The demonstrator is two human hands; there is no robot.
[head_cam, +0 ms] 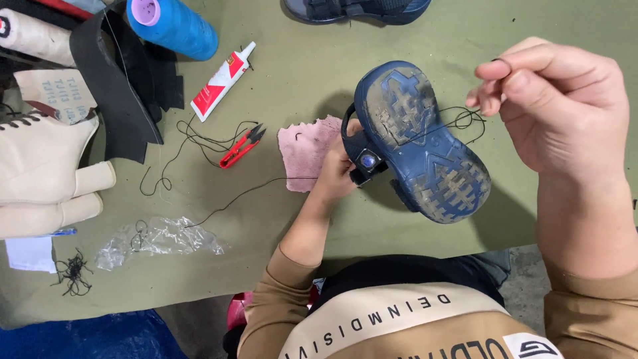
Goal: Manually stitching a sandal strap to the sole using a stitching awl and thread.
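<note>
Right hand (558,106), nearest the camera at right of frame, had fingers pinched narrow on a black thread (458,121), pulled up and away so the strand ran taut to the sandal's edge. Likely held high to draw the stitch tight.

Left hand (335,174), centre frame, gripped the blue sandal (415,143) by its strap side, fingers wrapped and mostly hidden behind the shoe. Sandal was held off the table with its dirty tread up toward the camera, probably to expose the sole edge for sewing. Long axis ran diagonal, from upper left to lower right; the narrower end pointed upper left, the broader end lower right. Can't tell toe from heel for sure.

Just behind the left hand, a pink cloth scrap (307,149) lay on the green table (299,60). Farther left: red thread snips (242,145), loose thread, crumpled clear plastic (159,238). Upper left: a glue tube (222,81), a blue thread spool (174,25), a cream boot (40,163). Top edge: another dark sandal (355,9).
</note>
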